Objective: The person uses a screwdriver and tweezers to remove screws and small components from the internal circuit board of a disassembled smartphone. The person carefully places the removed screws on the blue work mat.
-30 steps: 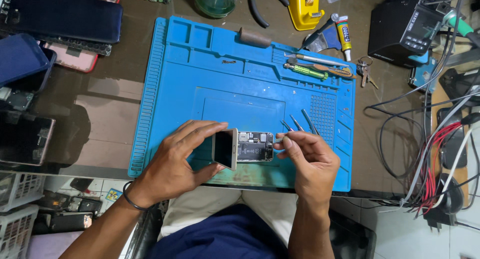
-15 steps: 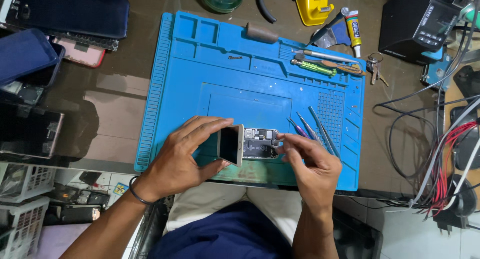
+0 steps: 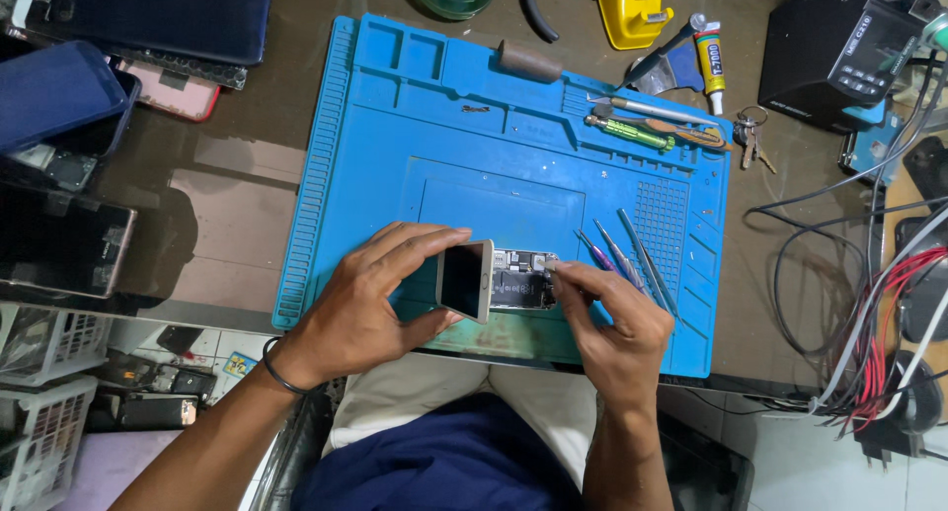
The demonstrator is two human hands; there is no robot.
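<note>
An opened smartphone lies near the front edge of a blue repair mat (image 3: 494, 146). My left hand (image 3: 370, 294) holds its lifted screen panel (image 3: 464, 279) upright on edge. The phone's body (image 3: 518, 279) shows its battery and circuit board. My right hand (image 3: 612, 318) rests beside it, with fingertips pinched at the board's upper right corner; whether they hold a small part cannot be seen. A few tweezers (image 3: 632, 249) lie on the mat just behind my right hand.
Screwdrivers (image 3: 632, 134) and a glue tube (image 3: 709, 62) lie at the mat's back right. Several phones and screens (image 3: 128, 37) are stacked on the left. A black box unit (image 3: 839, 57) and cables (image 3: 869, 274) crowd the right. White baskets (image 3: 49, 373) sit below left.
The view has shifted slightly. My right hand's fingertips have stayed at the phone's upper right corner. My left hand keeps the screen panel upright.
</note>
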